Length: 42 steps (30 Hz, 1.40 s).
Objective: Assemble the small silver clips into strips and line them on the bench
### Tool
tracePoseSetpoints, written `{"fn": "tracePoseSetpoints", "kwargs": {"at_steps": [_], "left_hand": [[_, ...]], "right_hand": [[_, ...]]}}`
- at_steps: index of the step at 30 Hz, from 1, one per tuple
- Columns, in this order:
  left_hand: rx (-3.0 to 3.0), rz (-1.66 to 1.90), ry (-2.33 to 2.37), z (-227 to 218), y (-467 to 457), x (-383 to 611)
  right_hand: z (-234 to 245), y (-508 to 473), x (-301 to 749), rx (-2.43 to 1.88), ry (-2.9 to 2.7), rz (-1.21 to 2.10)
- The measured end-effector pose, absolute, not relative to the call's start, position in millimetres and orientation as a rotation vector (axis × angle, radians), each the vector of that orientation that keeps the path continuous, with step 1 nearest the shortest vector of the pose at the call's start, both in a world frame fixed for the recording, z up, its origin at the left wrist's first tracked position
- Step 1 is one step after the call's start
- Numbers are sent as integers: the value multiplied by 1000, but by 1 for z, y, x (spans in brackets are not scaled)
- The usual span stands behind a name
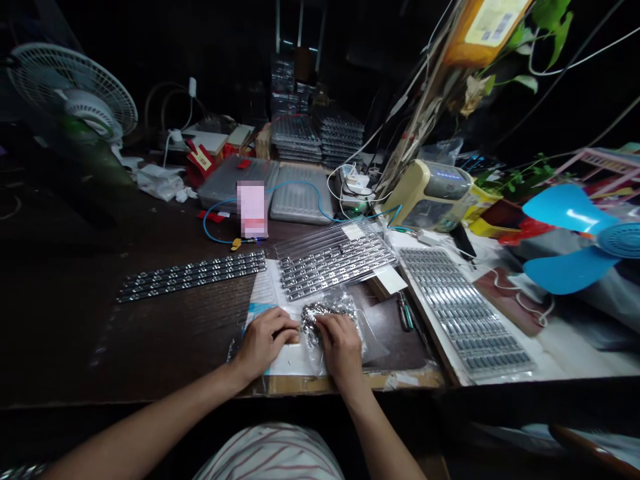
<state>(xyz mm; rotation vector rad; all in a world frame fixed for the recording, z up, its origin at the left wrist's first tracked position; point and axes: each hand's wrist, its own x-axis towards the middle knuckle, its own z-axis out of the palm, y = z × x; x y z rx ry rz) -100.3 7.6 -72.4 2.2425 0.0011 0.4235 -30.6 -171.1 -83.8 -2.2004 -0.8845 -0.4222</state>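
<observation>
My left hand [265,340] and my right hand [340,343] are close together at the near edge of the desk. Both grip a clear plastic bag [345,340] wrapped around a bunched mass of shiny metal parts [316,320]. My left fingertips pinch the bag at the left side of that mass, while my right fingers lie over it. Under the bag lies a white printed sheet [273,357]. Just beyond are a clear sleeve of metal strips [335,257] and a loose row of metal strips [193,275] on the dark wooden desk [165,327].
A long tray of metal parts [465,310] lies to the right, near green-handled pliers [406,313]. Stacked clear trays [300,137] fill the back. A blurred pink object [251,210] stands on blue cable. A white fan [73,90] and blue fan [570,240] flank the desk.
</observation>
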Motion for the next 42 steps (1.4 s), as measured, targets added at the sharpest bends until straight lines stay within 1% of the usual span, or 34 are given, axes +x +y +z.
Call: {"fn": "tracePoseSetpoints", "kwargs": {"at_steps": [5,10,14,18,22,26,29,37,42], "left_hand": [[2360,631,178,-57,65,-72],[2611,646,291,-66,119,-62],[2771,654,362,-74,134,-80],[2825,668,405,-65,131,-79],[2684,512,294,-50,110,-34],[2622,496,252,-45,89,17],[2560,500,263,-46,85,32],[2254,501,300,-46,101,-3],[1984,297,276,-48,98,-61]], "right_hand": [[-82,-172,-32,-2168,-878,-386],[-78,-171,-32,-2132,-868,-337],[-74,-163,-36,-2060,-937,-240],[-70,-147,-47,-2128,-951,-138],[-70,-136,-53,-2224,-973,-157],[-73,-134,-52,-2219,-1008,-225],[-75,-134,-49,-2202,-1019,-240],[-73,-130,-50,-2198,-1001,-215],[-72,-131,-51,-2233,-989,-201]]}}
